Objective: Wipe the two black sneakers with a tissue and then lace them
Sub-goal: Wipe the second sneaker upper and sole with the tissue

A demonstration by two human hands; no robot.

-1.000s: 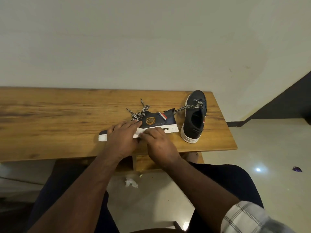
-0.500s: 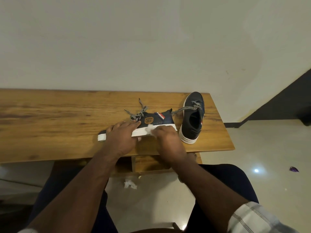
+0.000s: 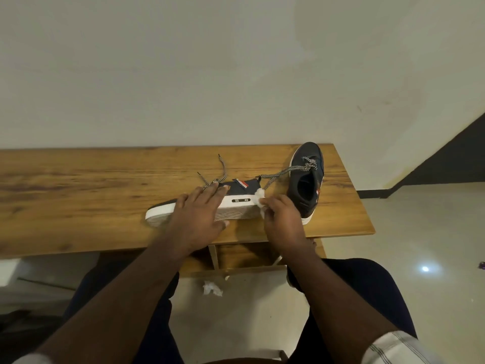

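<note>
One black sneaker (image 3: 241,200) with a white sole lies tipped away from me on the wooden table (image 3: 78,200), its sole edge and underside facing me. My left hand (image 3: 199,214) grips its middle, fingers over the top and thumb under the sole. My right hand (image 3: 282,219) pinches a white tissue (image 3: 260,195) against the sneaker's heel end. The second black sneaker (image 3: 305,185) stands upright just right of it, toe pointing to the wall. Speckled laces (image 3: 283,172) trail loose from both shoes.
A crumpled used tissue (image 3: 212,288) lies on the tiled floor under the table's front edge, between my knees. The table's right edge is close to the upright sneaker. A plain wall stands right behind the table.
My right hand slid the tissue rightward along the white sole to the heel. The sneaker has tipped further away, showing its underside. My left hand kept hold of the middle.
</note>
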